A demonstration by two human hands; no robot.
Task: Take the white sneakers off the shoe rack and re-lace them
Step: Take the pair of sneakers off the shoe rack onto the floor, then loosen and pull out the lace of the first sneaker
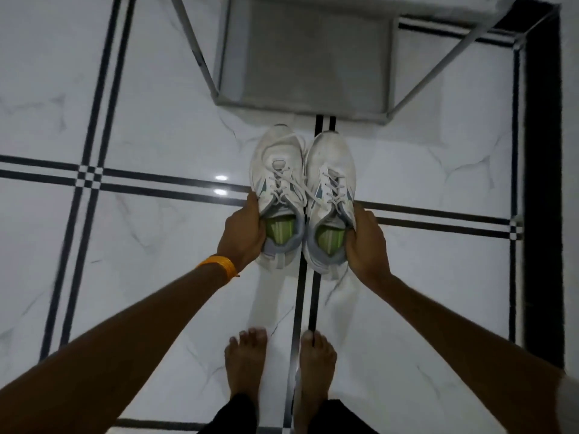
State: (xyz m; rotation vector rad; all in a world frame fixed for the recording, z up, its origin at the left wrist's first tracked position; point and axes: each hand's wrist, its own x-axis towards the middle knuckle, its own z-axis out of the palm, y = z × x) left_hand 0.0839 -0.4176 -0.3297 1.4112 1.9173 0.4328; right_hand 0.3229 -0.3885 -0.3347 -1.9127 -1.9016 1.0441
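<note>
While both white sneakers are held side by side above the floor, the left sneaker [277,183] is gripped at its outer collar by the left hand [242,233], and the right sneaker [330,189] is gripped the same way by the right hand [365,242]. Each hand is closed on the rim of its shoe, with the fingers tucked into the opening and so hidden. The toes are pointed away from the person, the two shoes are touching along their inner sides, and green insoles can be seen inside. The laces [289,186] are threaded but loose, and one strand is trailed across from the left shoe toward the right. An orange band [219,266] is worn on the left wrist. Just beyond the toes, the grey shoe rack [305,57] is seen from above, its upper part cut off by the frame edge. White marble floor [141,245] with dark inlaid lines is spread underneath, and two bare feet [247,361] are planted near the bottom. Motion blur softens the whole view.
</note>
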